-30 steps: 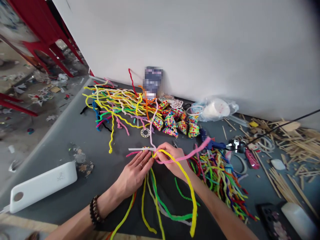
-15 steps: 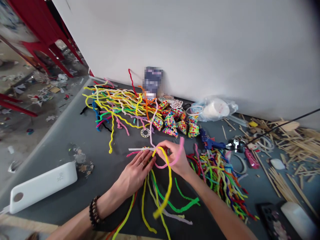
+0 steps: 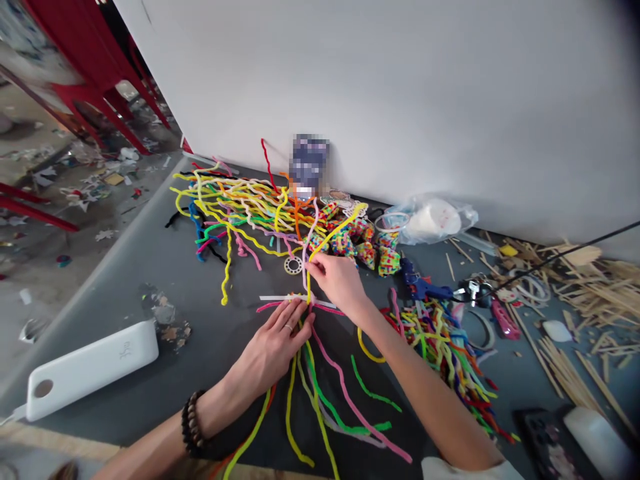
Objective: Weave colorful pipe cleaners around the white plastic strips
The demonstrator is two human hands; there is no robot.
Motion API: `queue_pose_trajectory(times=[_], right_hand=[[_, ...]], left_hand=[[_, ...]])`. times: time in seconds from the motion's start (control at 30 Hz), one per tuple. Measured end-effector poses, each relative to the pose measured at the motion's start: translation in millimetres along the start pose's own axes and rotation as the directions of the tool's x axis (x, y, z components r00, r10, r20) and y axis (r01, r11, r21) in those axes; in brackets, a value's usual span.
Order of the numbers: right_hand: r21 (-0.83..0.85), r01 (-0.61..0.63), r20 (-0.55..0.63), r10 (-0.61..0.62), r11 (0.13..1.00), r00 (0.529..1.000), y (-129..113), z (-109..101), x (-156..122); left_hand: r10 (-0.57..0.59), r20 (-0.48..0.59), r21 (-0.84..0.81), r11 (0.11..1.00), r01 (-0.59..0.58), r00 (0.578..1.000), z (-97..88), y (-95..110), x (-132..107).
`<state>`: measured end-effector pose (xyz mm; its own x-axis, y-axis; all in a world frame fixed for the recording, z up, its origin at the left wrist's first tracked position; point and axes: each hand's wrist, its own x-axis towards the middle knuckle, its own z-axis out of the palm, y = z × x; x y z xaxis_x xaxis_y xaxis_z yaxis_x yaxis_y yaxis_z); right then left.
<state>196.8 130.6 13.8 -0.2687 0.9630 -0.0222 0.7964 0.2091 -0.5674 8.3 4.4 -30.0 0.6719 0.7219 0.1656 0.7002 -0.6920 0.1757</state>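
My left hand (image 3: 273,350) lies palm down, its fingers flat over a white strip (image 3: 270,298) and the bunch of pipe cleaners that cross it. Pinched in my right hand (image 3: 337,283) is a yellow pipe cleaner (image 3: 333,232), pulled upward from the strip so that its free end points away from me. A pale pink pipe cleaner (image 3: 315,220) runs upward beside it. Toward me hang a pink pipe cleaner (image 3: 343,383), a green pipe cleaner (image 3: 325,403) and several yellow ones. My left fingers hide part of where they join.
Loose pipe cleaners (image 3: 240,200) and multicoloured bundles (image 3: 367,253) lie at the back. To the right are a blue glue gun (image 3: 425,288), cut pipe cleaner pieces (image 3: 445,353) and wooden sticks (image 3: 565,367). A white power bank (image 3: 95,370) lies left; a phone (image 3: 309,163) leans against the wall.
My right hand has moved up and away, swinging the yellow pipe cleaner from hanging toward me to pointing away. The pink pipe cleaner now lies toward me. My left hand stays in place.
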Motion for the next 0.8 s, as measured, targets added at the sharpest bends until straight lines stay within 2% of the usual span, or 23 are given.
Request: queue_pose_trajectory(times=[0.1, 0.2, 0.3, 0.47, 0.67, 0.73, 0.8], right_hand=[[-0.01, -0.018, 0.009, 0.018, 1.0, 1.0, -1.5, 3.7, -18.3], [0.05, -0.022, 0.035, 0.021, 0.999, 0.999, -2.7, 8.5, -46.3], [0.124, -0.023, -0.002, 0.024, 0.992, 1.0, -1.9, 16.1, -66.7], [0.179, -0.008, -0.107, 0.027, 0.984, 0.994, 4.1, 26.6, -67.7], [0.189, -0.11, -0.169, 0.143, 0.976, 0.975, 7.3, 32.5, -63.5], [0.16, -0.089, -0.226, 0.124, 0.983, 0.966, 4.7, 33.3, -69.1], [0.157, 0.006, -0.251, 0.034, 0.988, 0.967, 0.1, 32.2, -77.6]], left_hand=[[-0.005, -0.015, -0.01, 1.0, 0.005, 1.0, 0.7, 0.0, -1.0], [-0.001, -0.023, -0.025, 1.0, 0.001, 1.0, 0.5, 0.1, -1.7], [0.001, -0.029, -0.027, 1.0, -0.002, 1.0, -0.4, 0.0, -1.6], [0.018, -0.078, -0.023, 1.0, -0.02, 0.997, 0.2, -1.4, -2.5], [-0.007, -0.204, -0.043, 0.999, -0.002, 0.979, 0.0, -6.7, -7.5], [-0.015, -0.242, -0.079, 0.997, -0.004, 0.97, -1.5, -9.1, -8.1], [-0.027, -0.271, -0.124, 0.992, -0.007, 0.962, -2.9, -10.5, -7.8]])
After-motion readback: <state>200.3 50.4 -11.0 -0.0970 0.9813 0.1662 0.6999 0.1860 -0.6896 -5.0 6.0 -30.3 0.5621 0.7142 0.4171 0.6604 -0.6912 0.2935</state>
